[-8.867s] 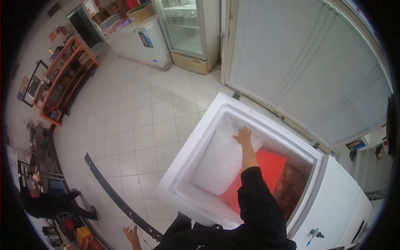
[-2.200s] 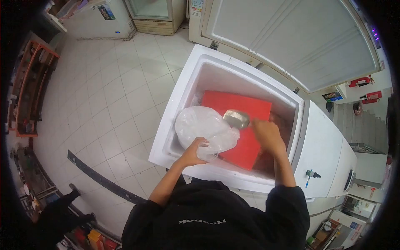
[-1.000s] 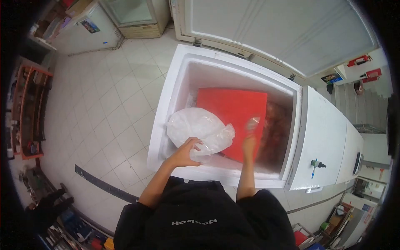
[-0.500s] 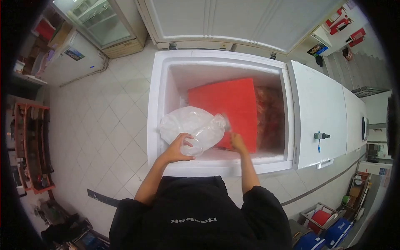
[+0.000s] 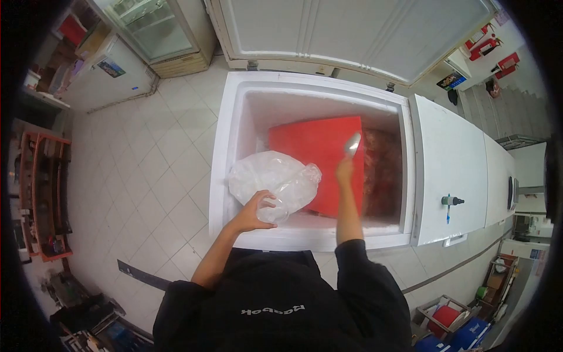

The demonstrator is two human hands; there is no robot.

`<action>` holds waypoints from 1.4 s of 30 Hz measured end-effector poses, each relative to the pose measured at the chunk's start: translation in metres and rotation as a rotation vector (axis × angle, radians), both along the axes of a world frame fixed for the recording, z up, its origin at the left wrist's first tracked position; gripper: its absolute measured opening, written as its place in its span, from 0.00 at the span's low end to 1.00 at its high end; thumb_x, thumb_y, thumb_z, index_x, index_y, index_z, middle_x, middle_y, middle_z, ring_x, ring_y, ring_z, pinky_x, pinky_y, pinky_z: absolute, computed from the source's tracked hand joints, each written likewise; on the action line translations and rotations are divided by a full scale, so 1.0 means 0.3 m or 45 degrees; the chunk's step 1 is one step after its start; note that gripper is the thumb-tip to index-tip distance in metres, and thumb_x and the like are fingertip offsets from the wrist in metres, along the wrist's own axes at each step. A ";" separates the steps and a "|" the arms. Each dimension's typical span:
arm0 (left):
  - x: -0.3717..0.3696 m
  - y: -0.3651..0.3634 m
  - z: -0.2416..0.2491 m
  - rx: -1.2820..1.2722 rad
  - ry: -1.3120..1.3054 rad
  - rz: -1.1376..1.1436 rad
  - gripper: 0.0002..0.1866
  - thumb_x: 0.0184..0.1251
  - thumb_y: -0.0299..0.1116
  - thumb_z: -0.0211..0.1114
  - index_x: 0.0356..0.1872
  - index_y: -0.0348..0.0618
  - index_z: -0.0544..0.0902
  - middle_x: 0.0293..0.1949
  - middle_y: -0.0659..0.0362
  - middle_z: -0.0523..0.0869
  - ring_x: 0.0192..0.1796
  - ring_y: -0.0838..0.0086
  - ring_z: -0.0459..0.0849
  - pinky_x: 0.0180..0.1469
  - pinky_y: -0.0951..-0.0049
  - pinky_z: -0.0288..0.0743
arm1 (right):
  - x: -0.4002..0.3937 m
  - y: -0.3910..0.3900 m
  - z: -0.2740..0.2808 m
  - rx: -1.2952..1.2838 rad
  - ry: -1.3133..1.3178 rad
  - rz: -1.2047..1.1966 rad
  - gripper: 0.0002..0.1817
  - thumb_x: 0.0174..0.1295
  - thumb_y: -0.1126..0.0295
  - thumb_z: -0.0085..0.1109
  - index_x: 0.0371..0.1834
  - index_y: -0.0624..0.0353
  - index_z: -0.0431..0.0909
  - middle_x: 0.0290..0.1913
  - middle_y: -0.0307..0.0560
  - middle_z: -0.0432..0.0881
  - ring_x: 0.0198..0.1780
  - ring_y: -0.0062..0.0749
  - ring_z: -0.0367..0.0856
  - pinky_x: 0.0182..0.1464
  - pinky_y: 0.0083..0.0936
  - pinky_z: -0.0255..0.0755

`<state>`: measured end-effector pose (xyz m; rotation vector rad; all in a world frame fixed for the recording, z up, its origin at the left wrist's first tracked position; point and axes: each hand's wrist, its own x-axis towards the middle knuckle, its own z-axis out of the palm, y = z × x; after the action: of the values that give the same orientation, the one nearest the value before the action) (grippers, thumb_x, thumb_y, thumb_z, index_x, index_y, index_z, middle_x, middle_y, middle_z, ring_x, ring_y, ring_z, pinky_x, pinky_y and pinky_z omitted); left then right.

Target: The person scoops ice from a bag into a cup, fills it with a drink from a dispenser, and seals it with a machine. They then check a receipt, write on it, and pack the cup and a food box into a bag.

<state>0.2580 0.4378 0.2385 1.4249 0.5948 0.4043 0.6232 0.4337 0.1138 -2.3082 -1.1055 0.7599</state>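
An open white chest freezer (image 5: 225, 123) fills the middle of the view, its lid (image 5: 352, 29) raised behind it. A clear plastic bag of ice (image 5: 271, 179) rests at the freezer's near left. My left hand (image 5: 256, 209) grips the bag's lower end. My right hand (image 5: 345, 170) reaches into the freezer holding a metal scoop (image 5: 353, 143) over a red board (image 5: 316, 154). Dark reddish contents (image 5: 382, 170) lie to the right of the board.
A closed white freezer lid (image 5: 448, 158) with a small blue-green knob (image 5: 451, 201) adjoins on the right. A glass-door fridge (image 5: 157, 29) and another white chest freezer (image 5: 99, 76) stand at the far left. An orange shelf (image 5: 41, 193) lines the left wall; white floor tiles (image 5: 146, 158) lie between.
My right hand has lifted from near the bag's mouth and moved deeper into the freezer with the scoop, over the red board. My left hand keeps its grip on the bag.
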 end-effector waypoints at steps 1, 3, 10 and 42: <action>0.002 -0.003 -0.006 -0.001 -0.004 0.005 0.50 0.36 0.26 0.80 0.64 0.39 0.59 0.58 0.53 0.66 0.56 0.64 0.75 0.59 0.66 0.69 | -0.070 0.016 -0.115 -0.014 0.009 0.416 0.28 0.69 0.53 0.36 0.38 0.69 0.79 0.38 0.68 0.81 0.44 0.56 0.81 0.43 0.48 0.73; -0.004 -0.001 0.000 0.007 -0.011 0.001 0.49 0.36 0.26 0.80 0.64 0.39 0.59 0.58 0.54 0.66 0.56 0.64 0.76 0.59 0.66 0.70 | -0.104 0.055 -0.112 -0.165 0.106 0.795 0.29 0.68 0.51 0.37 0.38 0.69 0.79 0.36 0.67 0.81 0.43 0.54 0.81 0.42 0.46 0.73; 0.006 -0.009 0.027 -0.001 0.032 0.059 0.50 0.36 0.26 0.80 0.65 0.40 0.58 0.58 0.53 0.68 0.56 0.66 0.75 0.60 0.65 0.68 | -0.032 0.141 -0.115 0.139 -0.189 0.340 0.23 0.66 0.56 0.40 0.46 0.65 0.78 0.36 0.66 0.81 0.40 0.55 0.82 0.43 0.44 0.74; -0.010 -0.001 0.031 0.284 0.121 0.060 0.42 0.35 0.35 0.78 0.58 0.44 0.68 0.59 0.47 0.63 0.53 0.61 0.78 0.57 0.64 0.71 | -0.532 0.472 0.495 -1.010 -0.563 1.443 0.12 0.51 0.66 0.58 0.31 0.62 0.84 0.29 0.56 0.84 0.34 0.41 0.85 0.40 0.38 0.76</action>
<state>0.2549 0.4375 0.2478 1.6525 0.6775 0.4525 0.4635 0.5753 0.2624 -2.3195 -2.8271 1.2580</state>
